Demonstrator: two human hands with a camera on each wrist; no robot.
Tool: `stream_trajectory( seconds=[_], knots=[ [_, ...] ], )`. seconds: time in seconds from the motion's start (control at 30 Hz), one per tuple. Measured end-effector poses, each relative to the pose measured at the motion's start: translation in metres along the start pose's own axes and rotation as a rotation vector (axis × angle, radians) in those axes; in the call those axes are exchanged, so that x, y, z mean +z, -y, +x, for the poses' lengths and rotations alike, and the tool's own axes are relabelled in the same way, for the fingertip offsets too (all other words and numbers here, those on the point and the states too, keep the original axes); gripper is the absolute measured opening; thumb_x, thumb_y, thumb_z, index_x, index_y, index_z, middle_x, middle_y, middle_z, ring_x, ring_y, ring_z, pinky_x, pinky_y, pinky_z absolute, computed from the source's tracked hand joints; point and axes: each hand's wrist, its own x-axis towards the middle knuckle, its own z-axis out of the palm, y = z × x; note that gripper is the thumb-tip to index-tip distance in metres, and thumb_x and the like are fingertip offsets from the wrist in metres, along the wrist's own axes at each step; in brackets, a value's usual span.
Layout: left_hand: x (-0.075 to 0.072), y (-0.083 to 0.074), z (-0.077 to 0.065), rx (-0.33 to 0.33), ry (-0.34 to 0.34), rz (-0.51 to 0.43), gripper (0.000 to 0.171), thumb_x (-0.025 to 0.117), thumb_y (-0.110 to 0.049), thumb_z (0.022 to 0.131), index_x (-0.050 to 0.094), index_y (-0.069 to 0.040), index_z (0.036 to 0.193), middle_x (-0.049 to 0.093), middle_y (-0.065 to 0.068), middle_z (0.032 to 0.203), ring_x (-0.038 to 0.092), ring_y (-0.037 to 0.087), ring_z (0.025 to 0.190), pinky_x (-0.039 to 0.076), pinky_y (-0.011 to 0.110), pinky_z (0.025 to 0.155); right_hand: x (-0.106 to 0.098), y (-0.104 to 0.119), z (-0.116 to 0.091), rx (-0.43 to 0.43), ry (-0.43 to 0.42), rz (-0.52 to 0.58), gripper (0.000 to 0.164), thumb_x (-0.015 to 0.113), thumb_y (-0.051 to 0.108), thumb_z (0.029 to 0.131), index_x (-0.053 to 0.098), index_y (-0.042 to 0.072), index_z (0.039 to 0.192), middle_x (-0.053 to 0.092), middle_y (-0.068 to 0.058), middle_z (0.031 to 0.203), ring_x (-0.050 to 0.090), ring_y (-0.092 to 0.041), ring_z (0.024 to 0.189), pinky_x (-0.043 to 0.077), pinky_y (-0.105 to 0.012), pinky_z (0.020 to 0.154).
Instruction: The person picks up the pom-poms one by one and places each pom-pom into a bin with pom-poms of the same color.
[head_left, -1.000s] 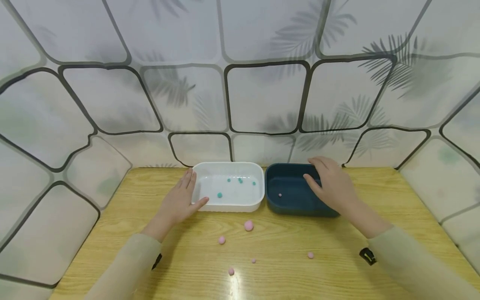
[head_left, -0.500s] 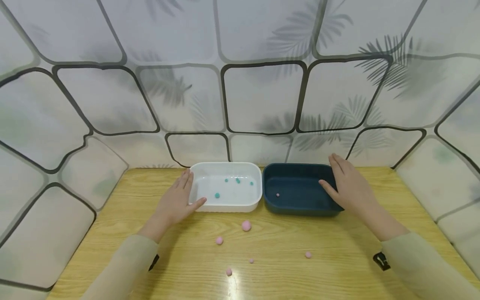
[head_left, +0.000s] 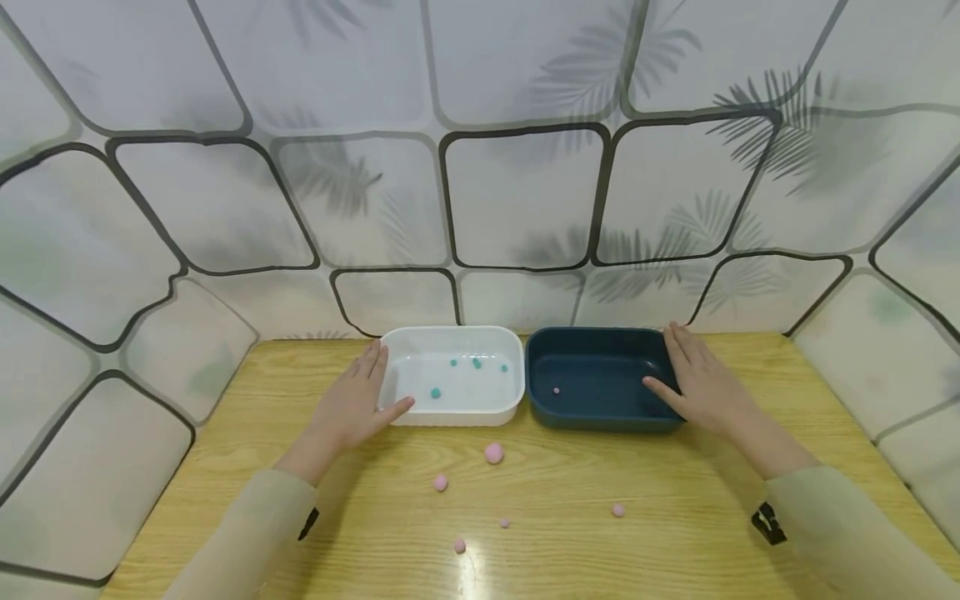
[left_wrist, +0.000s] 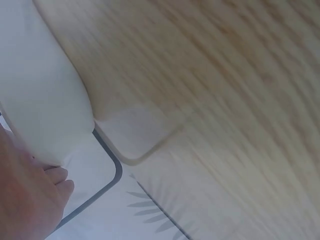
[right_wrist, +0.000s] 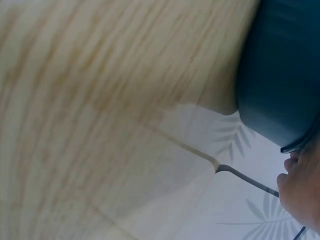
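Head: white tray (head_left: 465,417) against left fingers (head_left: 372,363)

The white tub (head_left: 459,417) and the dark blue tub (head_left: 600,422) stood side by side, with hardly any gap between them. The wall (head_left: 525,200) was close behind and stopped anything going past. The left hand (head_left: 352,408) blocked one far end, and the right hand (head_left: 705,387) blocked the other. You could reach straight down into both tubs. In front, pink balls (head_left: 494,453) dotted the table (head_left: 562,550), with room to slip between them.
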Motion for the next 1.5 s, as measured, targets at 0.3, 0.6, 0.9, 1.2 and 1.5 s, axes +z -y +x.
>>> stream_trajectory(
  seconds=[0.3, 0.6, 0.9, 1.2, 1.5],
  knots=[
    [-0.001, -0.001, -0.002, 0.018, -0.02, 0.015, 0.096, 0.052, -0.056, 0.107, 0.015, 0.012, 0.164, 0.014, 0.032, 0.174, 0.019, 0.046, 0.163, 0.025, 0.057, 0.133, 0.002, -0.003, -0.003, -0.004, 0.046, 0.08, 0.098, 0.054, 0.053, 0.108, 0.005, -0.009, 0.167, 0.004, -0.034, 0.175, 0.01, -0.053, 0.162, 0.017, -0.069, 0.129],
    [-0.005, -0.001, -0.005, 0.033, -0.046, -0.021, 0.093, 0.051, -0.054, 0.108, 0.017, 0.012, 0.164, 0.016, 0.031, 0.174, 0.018, 0.046, 0.163, 0.024, 0.058, 0.133, 0.006, -0.009, -0.005, 0.003, 0.071, 0.105, 0.1, 0.053, 0.055, 0.108, 0.002, -0.008, 0.167, -0.002, -0.031, 0.176, 0.005, -0.052, 0.163, 0.017, -0.071, 0.128],
    [-0.01, -0.006, -0.016, 0.063, -0.079, -0.11, 0.092, 0.058, -0.046, 0.107, 0.017, 0.012, 0.164, 0.014, 0.029, 0.175, 0.019, 0.048, 0.162, 0.027, 0.06, 0.13, 0.006, -0.009, -0.005, 0.001, 0.065, 0.123, 0.099, 0.054, 0.053, 0.108, 0.003, -0.009, 0.166, -0.006, -0.029, 0.176, 0.002, -0.05, 0.163, 0.017, -0.071, 0.128],
    [-0.017, -0.014, -0.041, 0.083, -0.117, -0.176, 0.086, 0.057, -0.042, 0.108, 0.021, 0.011, 0.164, 0.018, 0.028, 0.174, 0.025, 0.048, 0.16, 0.032, 0.062, 0.127, 0.009, -0.006, -0.008, -0.008, 0.057, 0.111, 0.098, 0.054, 0.052, 0.109, 0.004, -0.01, 0.166, -0.003, -0.03, 0.176, 0.005, -0.051, 0.163, 0.018, -0.07, 0.128],
    [-0.017, -0.03, -0.063, 0.165, -0.215, -0.261, 0.089, 0.068, -0.036, 0.102, 0.021, 0.001, 0.168, 0.024, 0.026, 0.174, 0.033, 0.05, 0.156, 0.036, 0.067, 0.122, 0.005, -0.003, -0.008, -0.014, 0.05, 0.1, 0.097, 0.054, 0.051, 0.109, 0.006, -0.011, 0.166, -0.002, -0.032, 0.176, 0.006, -0.052, 0.163, 0.019, -0.07, 0.127]
  ],
)
